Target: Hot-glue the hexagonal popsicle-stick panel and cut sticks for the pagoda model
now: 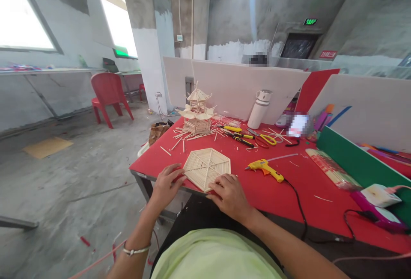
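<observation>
A flat hexagonal panel of thin wooden sticks (208, 165) lies at the front edge of the red table, with spokes crossing at its centre. Bent fingers of my left hand (167, 185) grip its left corner. My right hand (230, 194) holds the near right edge, fingers curled on top and thumb low at the front corner. Behind the panel stands a pagoda model of wooden sticks (196, 114) with two tiers of roofs. Loose wooden sticks (183, 140) are scattered around its base. Right of the panel rests a yellow hot glue gun (265, 168).
Pliers and cutters (239, 138) and yellow-handled scissors (268, 139) lie behind the panel. A white bottle (259, 110) stands at the back. On the right are a packet of sticks (332, 168), a green board (353, 155) and a power strip (382, 215); the glue gun's cord (298, 204) hangs over the front edge.
</observation>
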`<act>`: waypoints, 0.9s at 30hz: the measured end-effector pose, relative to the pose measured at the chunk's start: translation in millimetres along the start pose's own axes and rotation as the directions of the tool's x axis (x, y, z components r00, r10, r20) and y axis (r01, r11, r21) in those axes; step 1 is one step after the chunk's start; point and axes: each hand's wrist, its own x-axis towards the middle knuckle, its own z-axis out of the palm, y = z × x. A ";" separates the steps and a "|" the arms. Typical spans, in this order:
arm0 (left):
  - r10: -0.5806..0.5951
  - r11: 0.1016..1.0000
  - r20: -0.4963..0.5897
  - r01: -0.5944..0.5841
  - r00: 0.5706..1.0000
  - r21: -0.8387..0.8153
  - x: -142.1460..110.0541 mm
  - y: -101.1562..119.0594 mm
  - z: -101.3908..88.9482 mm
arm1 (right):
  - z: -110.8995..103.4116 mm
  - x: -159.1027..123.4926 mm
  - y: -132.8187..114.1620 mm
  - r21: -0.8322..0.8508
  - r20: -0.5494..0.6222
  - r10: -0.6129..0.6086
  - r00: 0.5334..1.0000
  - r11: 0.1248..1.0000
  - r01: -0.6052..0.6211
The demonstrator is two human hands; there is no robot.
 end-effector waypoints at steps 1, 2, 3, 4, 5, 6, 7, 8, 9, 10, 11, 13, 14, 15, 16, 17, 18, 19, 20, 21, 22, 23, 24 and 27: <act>-0.003 1.000 -0.003 0.003 1.000 -0.010 0.9 -0.7 -0.1 | 0.2 0.1 0.0 0.000 -0.010 -0.011 1.000 1.000 0.011; -0.005 1.000 -0.001 0.005 1.000 -0.017 1.2 -1.3 -0.2 | 0.4 0.5 -0.3 -0.003 -0.020 -0.028 0.999 1.000 0.028; -0.004 1.000 0.003 0.004 1.000 -0.024 1.0 -2.0 -0.5 | 0.4 1.1 -0.7 -0.010 -0.026 -0.050 0.998 0.999 0.050; -0.001 1.000 0.007 0.001 1.000 -0.031 0.3 -2.5 -1.0 | 0.2 1.9 -1.3 -0.021 -0.029 -0.080 0.996 0.997 0.080; 0.003 0.999 0.010 -0.002 1.000 -0.038 -0.7 -3.0 -1.8 | -0.3 2.7 -2.0 -0.036 -0.028 -0.120 0.992 0.992 0.119; 0.005 0.999 0.012 -0.005 1.000 -0.047 -1.7 -3.2 -2.7 | -1.1 3.6 -2.6 -0.057 -0.024 -0.163 0.986 0.985 0.161; 0.004 0.998 0.019 -0.003 1.000 -0.059 -2.2 -3.3 -3.9 | -2.3 4.4 -3.1 -0.080 -0.019 -0.207 0.978 0.975 0.205; -0.001 0.997 0.029 0.003 1.000 -0.077 -1.7 -3.0 -5.1 | -4.0 5.4 -3.2 -0.105 -0.014 -0.246 0.969 0.964 0.243; -0.015 0.994 0.040 0.019 0.999 -0.106 0.3 -2.4 -6.0 | -6.2 6.7 -2.8 -0.130 -0.015 -0.274 0.962 0.954 0.270; -0.040 0.987 0.050 0.047 0.998 -0.155 4.2 -1.4 -6.4 | -9.1 8.7 -1.7 -0.152 -0.021 -0.290 0.957 0.947 0.284; -0.065 0.975 0.058 0.076 0.996 -0.210 10.2 -0.1 -6.1 | -12.9 11.9 0.3 -0.172 -0.037 -0.298 0.954 0.942 0.287; -0.149 0.913 0.051 0.158 0.987 -0.377 28.5 3.0 -2.6 | -22.8 23.4 7.8 -0.198 -0.088 -0.288 0.954 0.943 0.266; -0.163 0.895 0.042 0.165 0.986 -0.413 40.4 4.5 0.3 | -29.1 32.4 13.4 -0.197 -0.120 -0.275 0.954 0.948 0.249; -0.172 0.883 0.028 0.167 0.985 -0.438 53.6 6.0 3.7 | -36.2 43.7 20.2 -0.185 -0.144 -0.242 0.960 0.959 0.214; -0.183 0.867 0.020 0.171 0.983 -0.468 67.6 7.5 7.1 | -44.1 57.2 28.2 -0.149 -0.169 -0.194 0.966 0.974 0.169; -0.198 0.847 0.013 0.178 0.980 -0.501 81.8 9.1 10.2 | -52.6 72.3 37.0 -0.081 -0.170 -0.142 0.975 0.988 0.129; -0.211 0.821 0.017 0.187 0.977 -0.540 95.6 11.0 12.6 | -61.4 88.4 46.6 0.018 -0.163 -0.059 0.985 0.998 0.063; -0.219 0.792 0.026 0.193 0.975 -0.579 108.5 13.3 14.4 | -70.2 104.8 56.7 0.130 -0.148 0.031 0.988 0.991 -0.012; -0.225 0.761 0.036 0.199 0.974 -0.618 120.0 15.9 15.7 | -78.6 120.7 67.3 0.158 -0.148 0.068 0.987 0.986 -0.045; -0.233 0.728 0.046 0.206 0.971 -0.654 129.6 18.5 16.7 | -85.8 135.3 78.2 0.171 -0.149 0.095 0.984 0.983 -0.069; -0.245 0.696 0.054 0.215 0.968 -0.685 136.9 21.1 17.7 | -91.2 148.2 89.2 0.192 -0.141 0.126 0.982 0.976 -0.098; -0.267 0.665 0.059 0.228 0.962 -0.711 141.8 23.1 19.0 | -94.1 159.0 100.3 0.215 -0.121 0.156 0.980 0.968 -0.128; -0.298 0.638 0.060 0.245 0.953 -0.730 144.1 24.4 21.0 | -94.1 167.7 111.0 0.239 -0.094 0.190 0.977 0.957 -0.163; -0.417 0.582 0.053 0.312 0.907 -0.751 137.7 23.1 29.7 | -75.4 181.5 138.4 0.310 0.011 0.310 0.951 0.903 -0.297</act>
